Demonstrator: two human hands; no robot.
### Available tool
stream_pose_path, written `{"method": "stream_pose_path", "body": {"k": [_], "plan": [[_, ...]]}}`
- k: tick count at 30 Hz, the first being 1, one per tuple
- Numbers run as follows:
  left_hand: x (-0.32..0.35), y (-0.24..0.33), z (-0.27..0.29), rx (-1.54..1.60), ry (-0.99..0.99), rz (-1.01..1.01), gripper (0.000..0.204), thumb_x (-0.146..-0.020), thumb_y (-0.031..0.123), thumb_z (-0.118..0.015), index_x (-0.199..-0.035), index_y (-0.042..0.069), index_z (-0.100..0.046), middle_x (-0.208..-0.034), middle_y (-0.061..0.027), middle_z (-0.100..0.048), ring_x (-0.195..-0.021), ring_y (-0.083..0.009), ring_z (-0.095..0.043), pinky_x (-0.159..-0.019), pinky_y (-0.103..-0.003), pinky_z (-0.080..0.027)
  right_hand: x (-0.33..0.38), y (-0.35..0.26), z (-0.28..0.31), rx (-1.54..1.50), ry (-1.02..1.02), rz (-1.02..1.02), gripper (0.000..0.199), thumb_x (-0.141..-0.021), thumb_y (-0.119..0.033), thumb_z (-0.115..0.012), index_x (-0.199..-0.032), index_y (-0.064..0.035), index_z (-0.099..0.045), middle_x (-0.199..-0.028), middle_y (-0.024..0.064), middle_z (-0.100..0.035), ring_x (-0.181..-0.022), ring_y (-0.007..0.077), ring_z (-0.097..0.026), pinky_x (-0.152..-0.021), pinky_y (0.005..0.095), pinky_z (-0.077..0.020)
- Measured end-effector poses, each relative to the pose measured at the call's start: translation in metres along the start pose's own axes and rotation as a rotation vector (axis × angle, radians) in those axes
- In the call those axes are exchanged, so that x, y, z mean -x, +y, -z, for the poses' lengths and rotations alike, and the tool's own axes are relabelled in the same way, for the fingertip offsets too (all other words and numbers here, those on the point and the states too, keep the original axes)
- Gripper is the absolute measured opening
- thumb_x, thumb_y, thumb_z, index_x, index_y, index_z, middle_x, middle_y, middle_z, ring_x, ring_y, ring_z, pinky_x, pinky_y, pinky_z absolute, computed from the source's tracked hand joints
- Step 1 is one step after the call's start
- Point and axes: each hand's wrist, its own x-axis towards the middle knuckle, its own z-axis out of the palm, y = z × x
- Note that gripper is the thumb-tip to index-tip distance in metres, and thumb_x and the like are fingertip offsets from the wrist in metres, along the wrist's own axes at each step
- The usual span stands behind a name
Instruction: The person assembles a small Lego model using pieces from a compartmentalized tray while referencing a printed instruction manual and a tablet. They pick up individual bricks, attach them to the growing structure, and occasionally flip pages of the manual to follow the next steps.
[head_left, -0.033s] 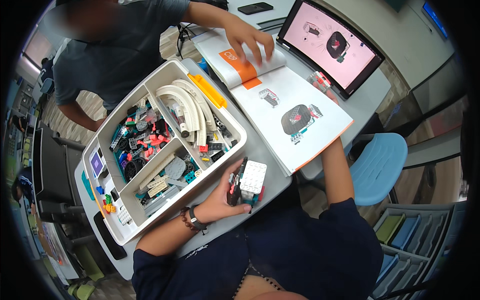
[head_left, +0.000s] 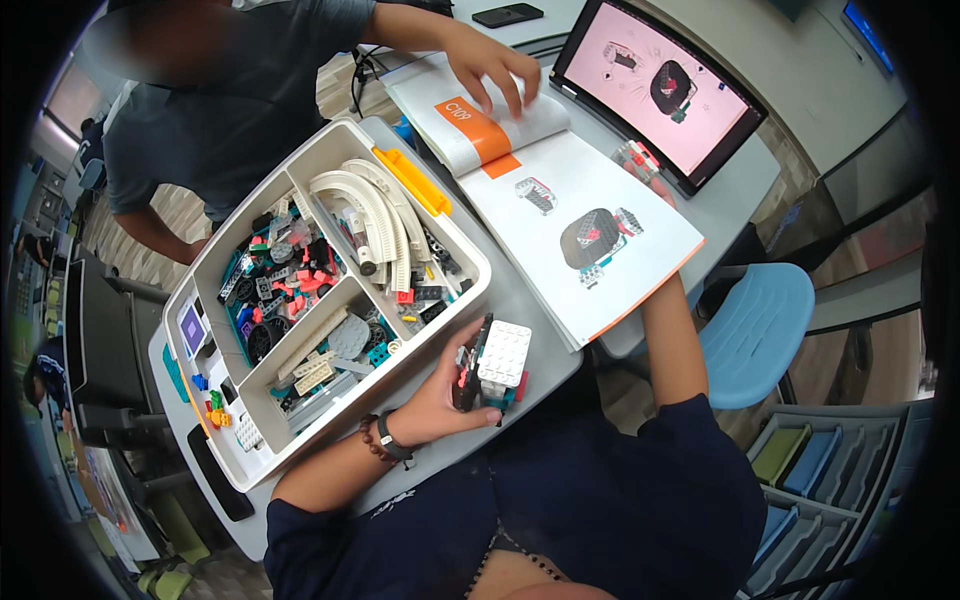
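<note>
My left hand (head_left: pixel 437 400) is closed around a brick-built model (head_left: pixel 506 354) with a white studded plate on top, a dark round part on its left side and teal and red pieces below. It holds the model above the table's near edge, beside the tray. My right forearm (head_left: pixel 675 340) reaches under an open instruction booklet (head_left: pixel 620 225). Most of my right hand (head_left: pixel 660 186) is hidden by the pages; a few fingers show past the far edge, against a small grey and red brick assembly (head_left: pixel 636 158). The booklet's page pictures two brick models.
A white divided tray (head_left: pixel 478 275) of loose bricks, wheels and curved tracks stands at left. Across the table, another person's hand (head_left: pixel 492 70) hovers over the booklet's curled page. A tablet-like screen (head_left: pixel 660 85) stands behind the booklet. A blue chair (head_left: pixel 760 335) is at right.
The other person's fingers have shifted slightly above the curled page. My two hands and what they hold look the same.
</note>
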Motion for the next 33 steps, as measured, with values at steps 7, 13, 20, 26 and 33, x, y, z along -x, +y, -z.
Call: {"method": "stream_pose_path", "body": {"k": [7,13,20,26,33], "plan": [[-0.002,0.0,0.006,-0.02,-0.049,-0.026,0.105,-0.073,0.003,-0.076,-0.148,0.009,-0.003,-0.146,-0.0124,-0.028,-0.136,-0.0202,-0.029,-0.111,-0.037,-0.025,-0.007,0.0,0.003,0.049,0.125,0.05,0.045,-0.094,-0.031,-0.04,-0.129,-0.0068,-0.052,-0.124,0.0157,-0.058,-0.112,0.0303,-0.057,-0.097,0.0444,-0.0447],[-0.003,0.002,0.006,-0.036,-0.039,-0.013,0.105,-0.073,0.007,-0.077,-0.148,0.01,-0.005,-0.146,-0.0123,-0.027,-0.136,-0.0202,-0.029,-0.111,-0.037,-0.024,-0.005,0.001,0.002,0.099,0.141,0.075,0.045,-0.093,-0.03,-0.039,-0.13,-0.0065,-0.051,-0.123,0.0144,-0.058,-0.111,0.028,-0.058,-0.095,0.0422,-0.0459],[-0.003,0.001,0.006,-0.067,-0.035,-0.041,0.104,-0.074,0.009,-0.078,-0.148,0.01,-0.005,-0.145,-0.0118,-0.029,-0.134,-0.0207,-0.031,-0.11,-0.036,-0.025,-0.003,0.003,-0.007,0.084,0.113,0.06,0.046,-0.093,-0.03,-0.04,-0.13,-0.0071,-0.051,-0.125,0.0146,-0.057,-0.113,0.0284,-0.057,-0.097,0.042,-0.0446],[-0.003,0.005,0.002,-0.001,-0.009,0.021,0.108,-0.071,0.014,-0.08,-0.148,0.007,-0.005,-0.146,-0.0113,-0.029,-0.136,-0.0206,-0.029,-0.112,-0.037,-0.021,-0.002,0.003,-0.005,0.074,0.093,0.054,0.046,-0.093,-0.032,-0.04,-0.13,-0.0073,-0.051,-0.126,0.0141,-0.056,-0.112,0.0286,-0.057,-0.098,0.043,-0.0443],[-0.003,0.003,0.004,-0.059,-0.038,-0.045,0.103,-0.075,0.008,-0.077,-0.148,0.01,-0.005,-0.144,-0.0113,-0.03,-0.132,-0.0189,-0.033,-0.109,-0.036,-0.026,-0.026,-0.01,0.011,0.154,-0.062,-0.099,0.05,-0.094,-0.035,-0.04,-0.133,-0.0054,-0.045,-0.124,0.0139,-0.057,-0.114,0.0285,-0.056,-0.097,0.0427,-0.0448]]}}
